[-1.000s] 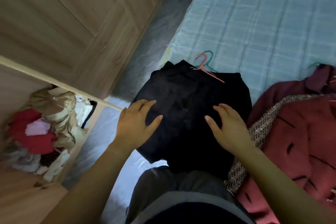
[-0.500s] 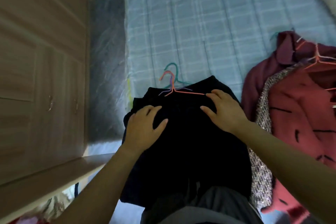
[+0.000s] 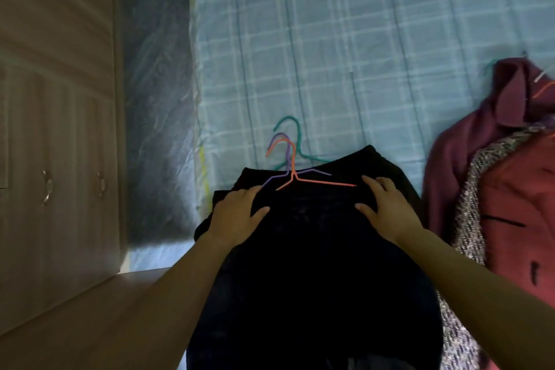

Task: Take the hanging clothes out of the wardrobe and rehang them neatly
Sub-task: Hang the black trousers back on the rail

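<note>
1. Black fabric is filling the middle of the view: the black garment [image 3: 315, 264] is lying at the near edge of the bed [image 3: 360, 39], with its near end running off the bottom of the view.
2. Both hands are resting flat on its far end, fingers straight and spread, not curling round anything. The left hand [image 3: 237, 213] is pressing the left side and the right hand [image 3: 387, 207] the right side.
3. Three wire hangers are sitting at the garment's far edge, hooks pointing away and a bit left. The orange hanger [image 3: 324, 182] is lying on top, the purple hanger [image 3: 289, 159] under it, and the teal hanger [image 3: 298, 141] furthest back, mostly on the sheet.
4. The bit that matters, I reckon: the garment's long axis is running straight away from the person, and the orange bar is lying across it just past the fingertips. Its right end is sitting right beside the right hand's fingers, so that hand is looking nearer for a grab. The left is sitting closer to the purple arm.
5. Can't tell if any hanger is actually threaded into the garment or just lying on it.
6. A maroon jacket [image 3: 468, 153] and a tweed piece [image 3: 468, 219] are lying just right of the garment, and the wardrobe [image 3: 60, 129] is standing on the left.
</note>
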Tool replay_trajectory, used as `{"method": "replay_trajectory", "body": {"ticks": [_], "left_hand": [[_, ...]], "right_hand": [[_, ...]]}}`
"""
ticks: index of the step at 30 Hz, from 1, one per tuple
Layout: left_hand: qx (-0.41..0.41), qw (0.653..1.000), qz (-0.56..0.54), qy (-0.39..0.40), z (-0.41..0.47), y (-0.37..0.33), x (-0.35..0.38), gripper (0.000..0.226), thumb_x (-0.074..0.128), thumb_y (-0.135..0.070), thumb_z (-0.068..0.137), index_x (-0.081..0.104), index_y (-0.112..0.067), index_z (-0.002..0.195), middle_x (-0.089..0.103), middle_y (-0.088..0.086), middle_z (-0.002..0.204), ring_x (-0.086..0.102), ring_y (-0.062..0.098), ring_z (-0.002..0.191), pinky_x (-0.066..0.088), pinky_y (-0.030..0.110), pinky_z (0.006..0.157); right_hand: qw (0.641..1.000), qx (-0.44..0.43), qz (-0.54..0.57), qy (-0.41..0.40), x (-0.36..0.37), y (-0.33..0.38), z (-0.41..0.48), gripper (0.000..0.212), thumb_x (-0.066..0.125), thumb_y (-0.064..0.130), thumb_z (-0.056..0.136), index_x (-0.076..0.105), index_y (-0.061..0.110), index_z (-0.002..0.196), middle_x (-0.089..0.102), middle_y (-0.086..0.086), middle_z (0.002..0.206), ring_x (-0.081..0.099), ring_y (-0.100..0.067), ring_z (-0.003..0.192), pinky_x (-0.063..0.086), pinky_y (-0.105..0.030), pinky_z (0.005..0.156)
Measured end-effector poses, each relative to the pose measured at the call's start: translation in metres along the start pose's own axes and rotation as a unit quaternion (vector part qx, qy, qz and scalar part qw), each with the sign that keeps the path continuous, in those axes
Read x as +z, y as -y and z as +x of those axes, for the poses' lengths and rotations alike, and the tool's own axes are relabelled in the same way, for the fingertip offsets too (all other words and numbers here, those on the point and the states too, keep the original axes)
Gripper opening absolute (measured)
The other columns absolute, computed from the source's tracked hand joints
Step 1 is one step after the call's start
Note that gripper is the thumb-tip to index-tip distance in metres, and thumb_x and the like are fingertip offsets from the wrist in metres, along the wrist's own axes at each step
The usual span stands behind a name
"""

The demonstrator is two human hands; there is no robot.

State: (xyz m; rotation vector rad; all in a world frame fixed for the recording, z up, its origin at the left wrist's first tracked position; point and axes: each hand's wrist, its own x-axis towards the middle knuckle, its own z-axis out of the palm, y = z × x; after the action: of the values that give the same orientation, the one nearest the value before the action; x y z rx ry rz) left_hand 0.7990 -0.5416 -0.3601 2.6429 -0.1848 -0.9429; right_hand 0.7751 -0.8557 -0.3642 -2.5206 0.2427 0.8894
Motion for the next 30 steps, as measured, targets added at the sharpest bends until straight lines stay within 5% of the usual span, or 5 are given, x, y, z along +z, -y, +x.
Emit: {"method": "replay_trajectory", "body": {"ticks": [6, 10, 15, 24, 30], "left_hand": [[-0.012, 0.991, -0.133, -0.024, -0.011, -0.016, 0.005, 0.04, 0.047, -0.038, 0.094, 0.045, -0.017, 0.128, 0.059, 0.006, 0.113, 0.057, 0.022, 0.101, 0.047, 0.035, 0.082], [-0.01, 0.991, -0.115, -0.074, -0.036, -0.027, -0.005, 0.036, 0.044, -0.038, 0.095, 0.048, -0.016, 0.123, 0.06, 0.005, 0.109, 0.058, 0.022, 0.098, 0.047, 0.034, 0.08], [-0.021, 0.987, -0.084, -0.135, -0.079, -0.048, -0.018, 0.032, 0.043, -0.037, 0.095, 0.049, -0.018, 0.12, 0.062, 0.005, 0.103, 0.06, 0.025, 0.093, 0.046, 0.035, 0.074], [-0.031, 0.954, -0.068, -0.291, -0.217, -0.088, -0.014, 0.055, 0.031, -0.061, 0.086, 0.052, -0.022, 0.12, 0.065, 0.001, 0.106, 0.062, 0.024, 0.095, 0.049, 0.038, 0.075], [-0.111, 0.912, -0.056, -0.392, -0.338, -0.102, 0.024, 0.043, 0.032, -0.057, 0.087, 0.054, -0.026, 0.106, 0.067, -0.002, 0.091, 0.063, 0.025, 0.081, 0.049, 0.034, 0.063]], "right_hand": [[0.997, -0.047, 0.031, -0.048, -0.008, 0.0, 0.0, 0.053, 0.057, 0.035, 0.09, 0.042, 0.019, 0.139, 0.044, -0.011, 0.129, 0.053, -0.026, 0.106, 0.051, -0.039, 0.082], [0.993, -0.073, 0.076, -0.06, -0.019, 0.001, -0.012, 0.049, 0.056, 0.036, 0.09, 0.047, 0.018, 0.135, 0.057, -0.009, 0.12, 0.055, -0.026, 0.107, 0.048, -0.041, 0.088], [0.972, -0.135, 0.176, -0.078, -0.044, 0.004, -0.051, 0.061, 0.063, 0.028, 0.088, 0.037, 0.017, 0.142, 0.052, -0.002, 0.133, 0.048, -0.017, 0.121, 0.027, -0.008, 0.091], [0.918, -0.309, 0.184, -0.168, -0.053, -0.001, -0.14, 0.025, 0.063, 0.022, 0.088, 0.06, 0.016, 0.112, 0.057, 0.014, 0.107, 0.048, 0.007, 0.098, 0.03, 0.003, 0.084], [0.885, -0.416, 0.141, -0.156, -0.039, 0.027, -0.205, 0.018, 0.057, 0.026, 0.091, 0.064, 0.017, 0.103, 0.057, 0.014, 0.099, 0.049, 0.005, 0.091, 0.032, 0.003, 0.078]]}}
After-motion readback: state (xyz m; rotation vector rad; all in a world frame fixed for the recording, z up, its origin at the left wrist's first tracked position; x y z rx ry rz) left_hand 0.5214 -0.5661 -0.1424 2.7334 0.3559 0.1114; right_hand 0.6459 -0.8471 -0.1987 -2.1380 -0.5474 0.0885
